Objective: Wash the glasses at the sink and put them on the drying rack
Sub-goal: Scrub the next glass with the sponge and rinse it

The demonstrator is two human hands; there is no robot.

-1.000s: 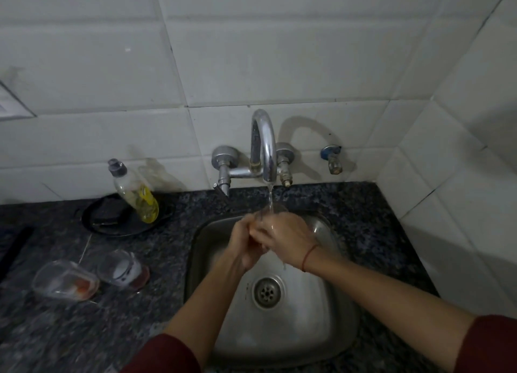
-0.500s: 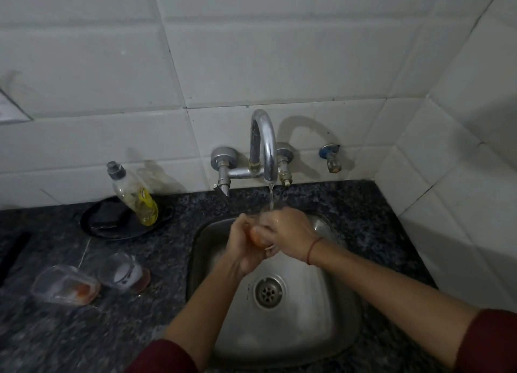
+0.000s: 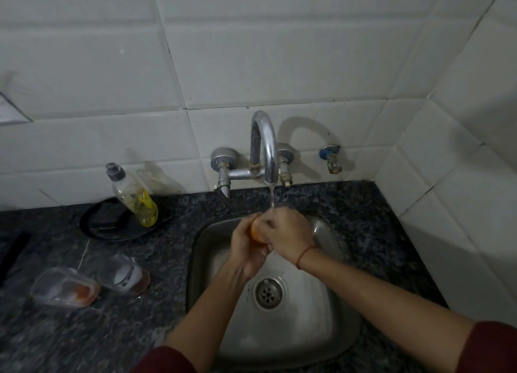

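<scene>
1. Both hands meet over the sink (image 3: 330,330), under the faucet (image 3: 264,145); a thin stream of water (image 3: 271,197) lands on the knuckles of the right hand (image 3: 288,234).
2. Left hand (image 3: 244,249): fingers curled around an orange-tinted object (image 3: 256,232), only a small patch of which shows between the two hands. Whether it is a glass cannot be told.
3. Right hand: fingers folded tight, pressed against the left hand and the object; fingertips hidden.
4. Two glasses lie on their sides on the dark counter (image 3: 140,316), well to the left of the left hand: a near glass (image 3: 124,273) with a reddish base, a far glass (image 3: 65,287) with orange residue. They are just beside each other.
5. Soap bottle (image 3: 134,196), part-filled with yellow liquid, leans on a black plate (image 3: 98,224) behind the glasses, against the tiled wall.
6. Drain (image 3: 269,291) sits below the wrists, uncovered.
7. A red thread (image 3: 305,253) circles the right wrist.
</scene>
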